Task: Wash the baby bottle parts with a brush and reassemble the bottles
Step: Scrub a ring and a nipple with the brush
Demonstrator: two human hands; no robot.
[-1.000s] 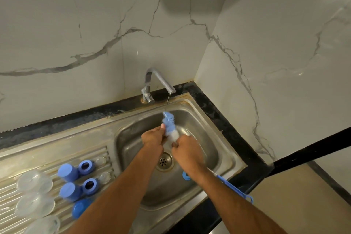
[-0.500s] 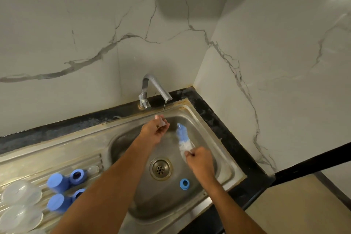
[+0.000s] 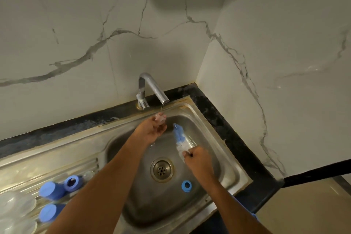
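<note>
My left hand (image 3: 152, 129) holds a small clear teat (image 3: 160, 117) up under the thin stream from the tap (image 3: 152, 89). To its right, my right hand (image 3: 197, 159) grips the blue and white bottle brush (image 3: 179, 137), bristles pointing up and away over the steel sink (image 3: 233, 161). A blue screw ring (image 3: 186, 186) lies on the sink floor right of the drain (image 3: 162, 169). On the draining board at the left sit blue caps (image 3: 50, 191), another blue ring (image 3: 73, 182), a clear teat (image 3: 88, 175) and clear bottles (image 3: 17, 205).
Marble walls meet in a corner behind the sink. A black counter edge (image 3: 218, 119) runs around the sink's back and right side. The floor (image 3: 303, 211) lies below at the right.
The hands have come apart: my left hand rose with the teat to the tap stream, while my right hand drew the brush away to the right.
</note>
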